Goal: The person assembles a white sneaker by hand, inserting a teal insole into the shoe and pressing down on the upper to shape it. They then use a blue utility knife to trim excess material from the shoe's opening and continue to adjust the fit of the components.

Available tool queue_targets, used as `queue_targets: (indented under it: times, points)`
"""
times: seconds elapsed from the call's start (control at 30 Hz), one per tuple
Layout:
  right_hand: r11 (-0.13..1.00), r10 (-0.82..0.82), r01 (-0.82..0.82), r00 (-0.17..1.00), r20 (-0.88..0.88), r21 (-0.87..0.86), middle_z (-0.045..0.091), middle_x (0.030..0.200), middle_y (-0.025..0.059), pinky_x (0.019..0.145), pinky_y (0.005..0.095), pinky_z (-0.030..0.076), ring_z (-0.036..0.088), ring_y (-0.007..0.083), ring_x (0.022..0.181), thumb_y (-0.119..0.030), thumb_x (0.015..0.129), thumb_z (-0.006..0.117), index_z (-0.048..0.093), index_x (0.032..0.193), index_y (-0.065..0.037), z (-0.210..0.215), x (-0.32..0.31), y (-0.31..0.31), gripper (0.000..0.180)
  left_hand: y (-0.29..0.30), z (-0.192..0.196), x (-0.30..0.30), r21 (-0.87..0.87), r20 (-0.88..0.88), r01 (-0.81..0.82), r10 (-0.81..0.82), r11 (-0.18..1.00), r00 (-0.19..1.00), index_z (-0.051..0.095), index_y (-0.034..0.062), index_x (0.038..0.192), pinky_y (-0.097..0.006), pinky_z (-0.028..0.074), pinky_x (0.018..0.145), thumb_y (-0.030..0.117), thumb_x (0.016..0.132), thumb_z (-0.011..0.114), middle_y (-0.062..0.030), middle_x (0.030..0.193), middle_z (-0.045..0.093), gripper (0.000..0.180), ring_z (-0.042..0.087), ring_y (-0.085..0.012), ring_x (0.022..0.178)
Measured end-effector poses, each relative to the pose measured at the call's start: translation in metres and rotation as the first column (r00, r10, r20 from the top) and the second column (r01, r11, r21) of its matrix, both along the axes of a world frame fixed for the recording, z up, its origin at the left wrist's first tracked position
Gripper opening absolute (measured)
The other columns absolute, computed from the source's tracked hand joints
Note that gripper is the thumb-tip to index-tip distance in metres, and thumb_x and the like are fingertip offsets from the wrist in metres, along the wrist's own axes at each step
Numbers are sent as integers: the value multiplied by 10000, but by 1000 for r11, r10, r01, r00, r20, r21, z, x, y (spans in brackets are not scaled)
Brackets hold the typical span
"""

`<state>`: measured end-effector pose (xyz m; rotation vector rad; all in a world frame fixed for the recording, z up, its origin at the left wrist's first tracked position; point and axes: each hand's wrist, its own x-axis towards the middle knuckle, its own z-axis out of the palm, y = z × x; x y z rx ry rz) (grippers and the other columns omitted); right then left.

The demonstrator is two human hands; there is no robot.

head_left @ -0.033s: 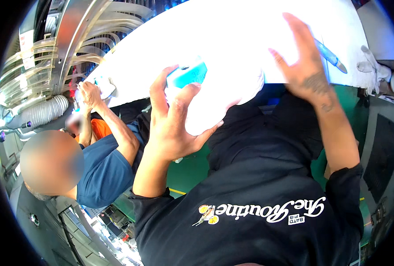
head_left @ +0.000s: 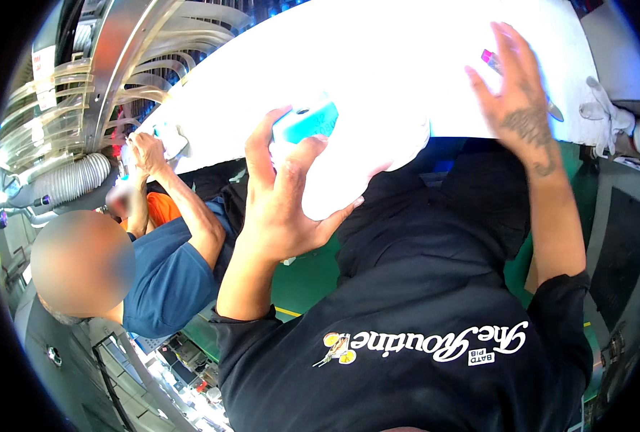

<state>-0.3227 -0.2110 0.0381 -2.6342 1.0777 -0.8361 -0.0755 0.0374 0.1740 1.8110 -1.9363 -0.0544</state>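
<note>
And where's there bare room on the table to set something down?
The table looks bare beyond the blue block in the left hand, across toward the right hand, though glare may hide things. Crowded: right end, that hand covering part of a tool near a glove; left end, the co-worker's hands.

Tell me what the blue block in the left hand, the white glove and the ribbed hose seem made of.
Blue block: possibly plastic or foam; even colour, straight edges, but glare hides texture.
White glove: likely soft fabric, matt, limp and creased.
Ribbed hose: flexible plastic or foil, unclear which; pale grey, light-catching ridges.
</note>
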Motion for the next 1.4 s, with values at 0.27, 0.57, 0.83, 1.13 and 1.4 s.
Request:
queue_targets:
  times: [0.27, 0.57, 0.83, 1.13, 1.4]
  points:
    - [891, -8, 54, 995, -103, 451, 637, 1005, 134, 810, 420, 565, 677, 254, 886, -393, 1102, 654, 557, 1206, -27, 25, -33, -38, 392, -24, -12, -26, -121, -150, -21, 3, 992, 989, 566, 65, 1409, -580, 515, 1052, 191, 676, 1013, -359, 1563, 371, 867, 486, -542, 1401]
    - [100, -287, -994, 8, 958, 38, 575, 900, 88, 582, 335, 508, 548, 159, 639, -462, 1187, 421, 464, 1236, -147, 118, 49, 56, 321, -31, -18, -55, -61, -74, -33, 29, 998, 997, 567, 42, 1410, -583, 499, 1091, 218, 641, 1030, -350, 1551, 405, 915, 487, -497, 1441]
    - [144, -476, -967, 116, 872, 208, 537, 725, 33, 492, 285, 392, 422, 105, 504, -671, 1147, 356, 502, 1089, -156, 114, 53, 75, 539, -37, -15, -64, -57, -55, -10, 7, 998, 998, 565, 48, 1443, -586, 497, 1088, 195, 667, 1009, -337, 1533, 407, 906, 444, -516, 1455]
    - [125, -675, -976, 50, 736, 181, 485, 714, -4, 477, 285, 347, 386, 116, 495, -692, 1138, 362, 521, 1049, -211, 89, 46, 90, 515, -34, -11, -81, 15, 10, -65, 65, 998, 998, 563, 66, 1455, -566, 507, 1087, 117, 671, 995, -324, 1547, 347, 896, 420, -536, 1466]
    - [34, -663, -996, -85, 744, -84, 493, 765, -1, 475, 287, 344, 373, 118, 520, -665, 1158, 298, 569, 1119, -197, 73, 34, 84, 542, -38, -9, -94, 14, 39, -50, 49, 999, 998, 554, 91, 1483, -556, 516, 1086, 111, 671, 1000, -327, 1578, 296, 927, 417, -542, 1466]
